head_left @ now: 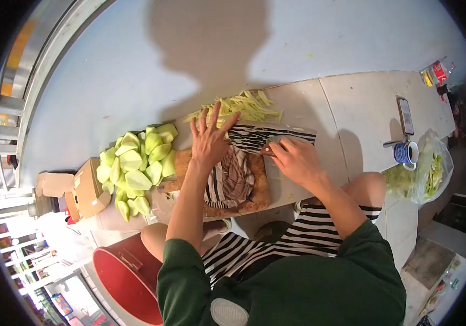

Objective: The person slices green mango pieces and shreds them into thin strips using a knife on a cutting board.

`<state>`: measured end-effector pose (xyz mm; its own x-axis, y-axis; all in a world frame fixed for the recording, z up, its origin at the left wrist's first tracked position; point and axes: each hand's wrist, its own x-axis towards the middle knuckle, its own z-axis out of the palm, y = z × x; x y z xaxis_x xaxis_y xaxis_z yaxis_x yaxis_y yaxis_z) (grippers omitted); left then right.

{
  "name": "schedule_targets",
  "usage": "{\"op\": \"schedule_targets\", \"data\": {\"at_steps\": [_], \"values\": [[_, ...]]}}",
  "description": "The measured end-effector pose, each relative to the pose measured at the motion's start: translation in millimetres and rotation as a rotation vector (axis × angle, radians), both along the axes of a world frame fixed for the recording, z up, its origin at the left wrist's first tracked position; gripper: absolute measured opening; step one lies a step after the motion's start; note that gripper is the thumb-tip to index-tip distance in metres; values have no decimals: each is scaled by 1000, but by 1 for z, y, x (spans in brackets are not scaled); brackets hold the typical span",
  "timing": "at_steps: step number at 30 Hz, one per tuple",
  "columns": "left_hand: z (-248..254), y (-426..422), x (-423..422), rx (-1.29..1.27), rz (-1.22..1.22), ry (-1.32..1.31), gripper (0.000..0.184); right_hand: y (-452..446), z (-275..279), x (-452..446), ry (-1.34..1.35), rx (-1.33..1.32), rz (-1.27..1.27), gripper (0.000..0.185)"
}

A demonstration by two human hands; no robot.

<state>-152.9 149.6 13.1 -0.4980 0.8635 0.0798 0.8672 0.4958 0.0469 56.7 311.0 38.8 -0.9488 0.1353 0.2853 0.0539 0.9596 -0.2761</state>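
Note:
My right hand (298, 160) is closed round a knife with a brown handle (267, 150); the hand partly hides it. Beside it lies a flat, black-and-white striped surface (252, 136); I cannot tell whether it is the blade or a separate piece. My left hand (210, 141) has its fingers spread, with the fingertips at the pale green strips (249, 107) and the thumb near the striped surface's left end. Below is a wooden chopping board (263, 190) bearing a crumpled, striped brownish cloth (233, 179).
Peeled green pieces (132, 160) are heaped left of the board, near a cardboard box (89, 187). A red bucket (116, 271) stands lower left. To the right are a phone (405, 115), a blue cup (404, 153), a plastic bag of greens (434, 171) and a bottle (436, 73).

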Motion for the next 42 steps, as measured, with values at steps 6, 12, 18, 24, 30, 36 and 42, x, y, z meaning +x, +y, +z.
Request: {"op": "schedule_targets", "data": {"at_steps": [6, 12, 18, 24, 30, 36, 42], "values": [[-10, -25, -34, 41, 310, -206, 79, 8, 0, 5, 32, -108, -78, 28], [-25, -114, -75, 104, 694, -71, 56, 9, 6, 8, 48, -204, -125, 31], [-41, -155, -74, 183, 549, 79, 40, 0, 1, 12, 2, -276, -129, 32], [-31, -162, -67, 248, 517, 47, 32, -10, 3, 15, 3, -342, -124, 31], [-34, -183, -38, 902, 690, -330, 19, -18, 6, 17, 55, -462, -101, 33], [-34, -161, 50, 1504, 908, -1120, 31, -57, 23, 19, -95, -773, -21, 31], [-26, -137, 116, 1106, 714, -992, 60, -103, 8, 33, -277, -794, 31, 34]]}}
